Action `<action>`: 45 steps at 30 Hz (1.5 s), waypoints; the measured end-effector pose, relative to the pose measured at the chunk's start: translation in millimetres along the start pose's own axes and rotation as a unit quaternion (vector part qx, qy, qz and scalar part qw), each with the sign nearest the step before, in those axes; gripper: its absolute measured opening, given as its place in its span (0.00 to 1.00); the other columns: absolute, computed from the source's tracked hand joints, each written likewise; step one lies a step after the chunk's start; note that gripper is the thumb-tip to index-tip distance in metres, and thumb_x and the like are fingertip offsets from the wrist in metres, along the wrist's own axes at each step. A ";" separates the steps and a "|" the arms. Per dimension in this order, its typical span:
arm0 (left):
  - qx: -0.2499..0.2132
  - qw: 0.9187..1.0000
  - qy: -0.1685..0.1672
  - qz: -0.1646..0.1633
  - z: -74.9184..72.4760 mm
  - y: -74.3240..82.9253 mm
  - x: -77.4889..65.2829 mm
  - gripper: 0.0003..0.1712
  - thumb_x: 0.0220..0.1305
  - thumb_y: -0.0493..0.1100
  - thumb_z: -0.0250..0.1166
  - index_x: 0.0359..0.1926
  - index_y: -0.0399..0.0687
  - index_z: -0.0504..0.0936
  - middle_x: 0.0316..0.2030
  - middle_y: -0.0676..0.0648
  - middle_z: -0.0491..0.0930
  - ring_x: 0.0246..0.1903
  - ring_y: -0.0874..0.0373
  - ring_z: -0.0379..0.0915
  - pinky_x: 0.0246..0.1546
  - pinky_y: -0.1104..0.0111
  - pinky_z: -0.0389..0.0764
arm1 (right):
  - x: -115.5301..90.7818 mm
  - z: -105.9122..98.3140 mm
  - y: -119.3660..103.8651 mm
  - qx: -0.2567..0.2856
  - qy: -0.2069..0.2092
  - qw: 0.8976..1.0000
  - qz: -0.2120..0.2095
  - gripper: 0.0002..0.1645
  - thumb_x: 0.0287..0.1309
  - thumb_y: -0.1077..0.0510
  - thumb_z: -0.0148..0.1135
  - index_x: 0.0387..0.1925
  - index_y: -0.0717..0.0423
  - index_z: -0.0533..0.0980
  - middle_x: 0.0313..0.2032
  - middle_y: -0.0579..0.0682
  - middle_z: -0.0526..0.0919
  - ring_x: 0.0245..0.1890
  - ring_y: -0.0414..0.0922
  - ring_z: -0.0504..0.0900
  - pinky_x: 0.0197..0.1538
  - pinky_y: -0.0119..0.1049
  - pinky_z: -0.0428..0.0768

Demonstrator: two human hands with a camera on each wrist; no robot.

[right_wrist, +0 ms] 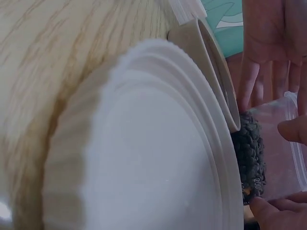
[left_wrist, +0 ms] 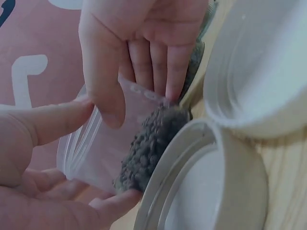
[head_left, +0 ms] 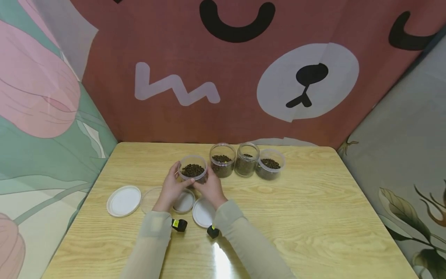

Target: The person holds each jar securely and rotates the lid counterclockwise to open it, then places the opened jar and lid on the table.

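Note:
Between both hands is a clear plastic jar (head_left: 192, 173), uncovered and partly filled with dark brown pellets (left_wrist: 153, 143). My left hand (head_left: 170, 188) grips its left side, thumb at the near wall and fingers around the far side. On the right side my right hand (head_left: 212, 188) holds it likewise, the thumbs close together at the front. In the right wrist view, printed marks show on the jar wall near the right fingertips (right_wrist: 264, 211). Whether its base touches the table cannot be told. Right below the hands lie a small round lid (head_left: 184, 201) and a white lid (head_left: 203, 213).
Three more uncovered clear jars with dark pellets stand right of the hands: a wide jar (head_left: 222, 166), a narrower jar (head_left: 246, 164) and a low jar (head_left: 270, 168). A white lid (head_left: 123, 201) and a clear disc (head_left: 150, 199) lie at left on the wooden table (head_left: 313, 217).

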State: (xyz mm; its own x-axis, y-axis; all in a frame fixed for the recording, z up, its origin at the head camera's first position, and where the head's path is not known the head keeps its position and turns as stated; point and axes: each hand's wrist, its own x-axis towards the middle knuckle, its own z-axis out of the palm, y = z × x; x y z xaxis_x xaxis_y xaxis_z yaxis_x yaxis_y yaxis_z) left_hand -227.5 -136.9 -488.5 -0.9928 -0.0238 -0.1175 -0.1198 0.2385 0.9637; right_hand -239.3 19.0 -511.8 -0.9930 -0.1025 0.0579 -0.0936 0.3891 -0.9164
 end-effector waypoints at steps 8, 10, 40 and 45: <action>-0.072 0.996 0.044 0.004 13.1 2.9 -0.6 0.46 0.68 0.31 0.64 0.78 0.36 0.49 0.78 0.35 0.49 0.74 0.35 0.50 0.72 0.50 0.62 | -2.5 -0.4 -8.2 0.017 0.071 0.997 0.034 0.43 0.54 0.54 0.77 0.68 0.65 0.70 0.57 0.63 0.82 0.54 0.54 0.83 0.53 0.42 0.83; -0.091 0.994 0.055 0.008 17.8 4.2 -0.6 0.44 0.68 0.30 0.63 0.77 0.34 0.50 0.77 0.33 0.50 0.74 0.34 0.50 0.72 0.50 0.62 | -2.6 -0.2 -9.2 0.031 0.089 0.995 0.041 0.41 0.53 0.57 0.77 0.65 0.68 0.71 0.56 0.64 0.82 0.55 0.55 0.82 0.55 0.43 0.83; -0.265 0.948 0.175 -0.026 49.9 11.8 20.2 0.35 0.68 0.25 0.54 0.73 0.36 0.53 0.73 0.32 0.52 0.71 0.37 0.58 0.68 0.53 0.68 | 2.8 4.3 -6.9 0.060 0.099 0.993 0.033 0.31 0.57 0.68 0.66 0.62 0.71 0.73 0.57 0.66 0.81 0.55 0.58 0.83 0.58 0.43 0.81; -0.265 0.948 0.173 -0.021 50.4 12.2 22.0 0.35 0.68 0.24 0.54 0.73 0.35 0.52 0.73 0.31 0.52 0.71 0.35 0.57 0.70 0.54 0.66 | 3.2 1.2 -5.9 0.070 0.089 0.993 0.033 0.30 0.57 0.69 0.64 0.63 0.71 0.73 0.57 0.66 0.80 0.54 0.57 0.83 0.57 0.40 0.82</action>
State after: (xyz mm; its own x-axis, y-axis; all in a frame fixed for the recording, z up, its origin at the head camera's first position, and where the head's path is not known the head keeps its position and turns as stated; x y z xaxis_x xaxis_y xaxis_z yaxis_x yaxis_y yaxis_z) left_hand -250.5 -85.6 -491.4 -0.9180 -0.3621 -0.1617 -0.0547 -0.2883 0.9560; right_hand -241.8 15.3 -506.7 -0.9947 0.0869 0.0545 -0.0304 0.2575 -0.9658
